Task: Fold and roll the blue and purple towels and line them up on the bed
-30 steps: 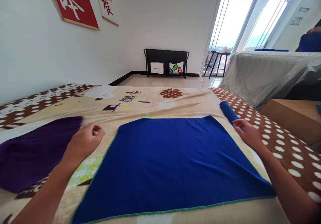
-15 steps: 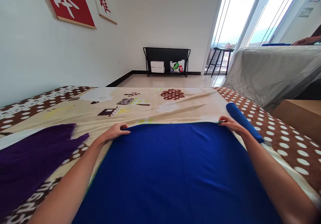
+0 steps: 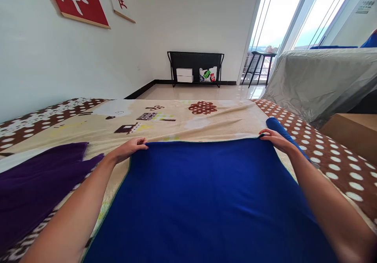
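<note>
the left hand (image 3: 134, 146) and the right hand (image 3: 275, 139) each have thumb and fingers closed narrowly on a far corner of the blue cloth (image 3: 206, 192). the cloth's far edge, trimmed in green, runs nearly straight between the two grips, and the rest spreads from them toward the wearer, with a few soft creases nearer the right forearm.

just beside the right grip, on its outer side, lies a blue roll (image 3: 279, 128), partly behind the wrist. left of the left grip, and nearer the wearer, sits a rumpled purple cloth (image 3: 44, 184), its edge beside the left forearm. under all of these is a patterned blanket (image 3: 226, 121), cream with brown dotted borders. well beyond both grips, a black rack (image 3: 196, 60) stands against the wall.
</note>
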`<state>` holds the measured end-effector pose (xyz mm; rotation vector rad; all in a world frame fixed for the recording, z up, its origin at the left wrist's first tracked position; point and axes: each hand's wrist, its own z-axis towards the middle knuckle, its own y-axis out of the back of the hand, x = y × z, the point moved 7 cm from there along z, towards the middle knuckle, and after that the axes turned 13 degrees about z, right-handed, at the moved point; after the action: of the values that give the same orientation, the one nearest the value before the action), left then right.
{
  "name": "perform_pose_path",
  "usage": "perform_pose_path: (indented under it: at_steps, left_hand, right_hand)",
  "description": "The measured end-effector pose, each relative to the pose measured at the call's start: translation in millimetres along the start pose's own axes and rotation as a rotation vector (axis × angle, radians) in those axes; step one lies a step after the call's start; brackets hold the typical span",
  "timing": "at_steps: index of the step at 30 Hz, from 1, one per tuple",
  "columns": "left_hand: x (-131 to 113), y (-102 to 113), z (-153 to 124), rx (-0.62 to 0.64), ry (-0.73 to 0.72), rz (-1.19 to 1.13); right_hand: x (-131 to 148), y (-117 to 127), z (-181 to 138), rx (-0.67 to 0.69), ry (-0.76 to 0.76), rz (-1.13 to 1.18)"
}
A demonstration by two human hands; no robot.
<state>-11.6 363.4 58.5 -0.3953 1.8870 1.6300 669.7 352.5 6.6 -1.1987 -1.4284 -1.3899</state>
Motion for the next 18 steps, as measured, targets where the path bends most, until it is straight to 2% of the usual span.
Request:
perform_pose_path:
  at_steps: [6, 10, 14, 18]
  left_hand:
    - [36, 4, 8, -0.104, 0.088, -0.016]
    - [57, -3, 14, -0.174, 0.164, -0.017]
    - [61, 1, 16, -0.257, 0.196, 0.044]
    - [52, 13, 15, -0.389, 0.206, 0.199]
  right_hand:
    - [-9, 10, 5, -0.088, 0.006, -0.128]
    - [-19, 12, 9, -0.255, 0.025, -0.264]
    - [-15, 14, 6, -0.429, 0.063, -0.411]
    - [-4, 8, 1, -0.523, 0.104, -0.525]
